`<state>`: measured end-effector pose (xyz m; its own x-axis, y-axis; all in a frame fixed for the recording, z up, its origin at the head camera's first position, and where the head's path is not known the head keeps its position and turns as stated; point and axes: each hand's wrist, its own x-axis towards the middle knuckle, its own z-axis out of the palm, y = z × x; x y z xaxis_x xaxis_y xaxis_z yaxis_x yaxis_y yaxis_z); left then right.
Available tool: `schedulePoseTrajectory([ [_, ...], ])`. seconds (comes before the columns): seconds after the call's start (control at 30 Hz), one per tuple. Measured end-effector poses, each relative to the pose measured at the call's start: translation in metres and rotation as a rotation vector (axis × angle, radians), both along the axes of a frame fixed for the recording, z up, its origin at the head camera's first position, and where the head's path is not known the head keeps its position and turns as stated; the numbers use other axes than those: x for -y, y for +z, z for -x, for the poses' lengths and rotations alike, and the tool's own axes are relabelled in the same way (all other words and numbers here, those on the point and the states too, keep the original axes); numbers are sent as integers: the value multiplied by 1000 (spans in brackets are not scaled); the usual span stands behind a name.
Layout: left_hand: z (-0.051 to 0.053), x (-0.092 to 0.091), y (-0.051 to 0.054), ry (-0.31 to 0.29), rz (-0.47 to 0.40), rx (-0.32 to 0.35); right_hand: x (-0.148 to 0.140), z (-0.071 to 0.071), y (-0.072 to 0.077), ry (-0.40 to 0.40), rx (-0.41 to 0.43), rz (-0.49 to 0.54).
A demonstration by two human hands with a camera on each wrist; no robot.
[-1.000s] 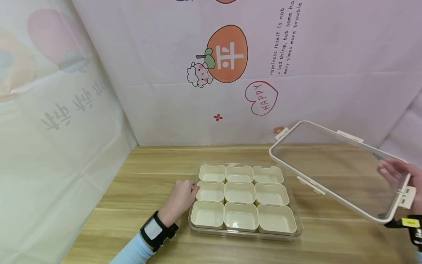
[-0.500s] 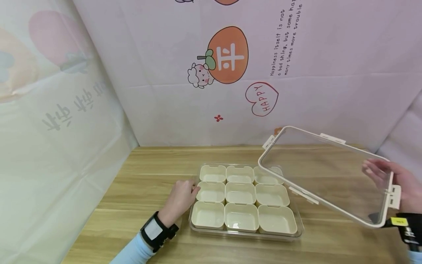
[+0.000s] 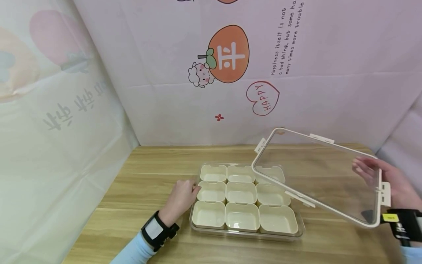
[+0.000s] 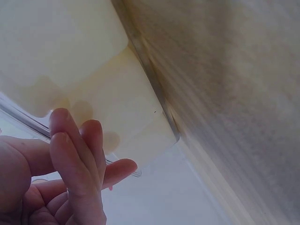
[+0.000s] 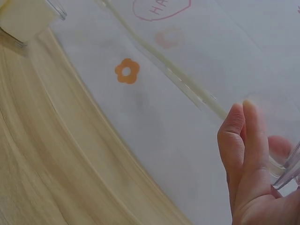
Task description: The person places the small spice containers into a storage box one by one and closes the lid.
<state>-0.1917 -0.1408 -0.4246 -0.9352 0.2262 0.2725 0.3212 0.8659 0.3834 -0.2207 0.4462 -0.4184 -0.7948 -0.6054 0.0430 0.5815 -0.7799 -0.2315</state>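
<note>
A clear plastic storage box (image 3: 245,235) sits on the table, with several cream compartment cups (image 3: 240,192) standing in it in rows. At the box's left side, my left hand (image 3: 180,198) holds the wall near its rim; in the left wrist view its fingertips (image 4: 61,117) lie against the outside of the wall. My right hand (image 3: 392,178) grips the short right side of a clear lid (image 3: 316,168) with a cream frame and side clips. The lid is tilted in the air, its left corner in front of the box's back right cups. Part of the right hand shows through the lid.
The wooden table (image 3: 132,205) extends on both sides of the box. A printed cloth (image 3: 165,110) hangs behind the table's back edge, and another pale cloth (image 3: 99,146) hangs at the left.
The right hand has moved the lid leftward and slightly down, so it now overlaps the box's back right corner in the head view. The left hand and the box have stayed put.
</note>
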Motion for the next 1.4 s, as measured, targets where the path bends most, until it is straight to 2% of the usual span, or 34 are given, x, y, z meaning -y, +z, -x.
schedulePoseTrajectory([
  [0.33, 1, 0, -1, 3, 1, 2, 15, 11, -2, 62, -38, -50],
  [0.57, 1, 0, 0, 2, -9, 10, 29, 12, -3, 24, -19, -93],
  [0.83, 1, 0, 0, 0, -17, 9, 41, 13, -6, 79, -3, -15],
  [1.1, 1, 1, -1, 2, -13, 2, 53, 15, -4, 33, -19, -96],
  [1.4, 1, 0, 0, 7, -17, 16, 65, 18, -5, 35, -42, -105],
])
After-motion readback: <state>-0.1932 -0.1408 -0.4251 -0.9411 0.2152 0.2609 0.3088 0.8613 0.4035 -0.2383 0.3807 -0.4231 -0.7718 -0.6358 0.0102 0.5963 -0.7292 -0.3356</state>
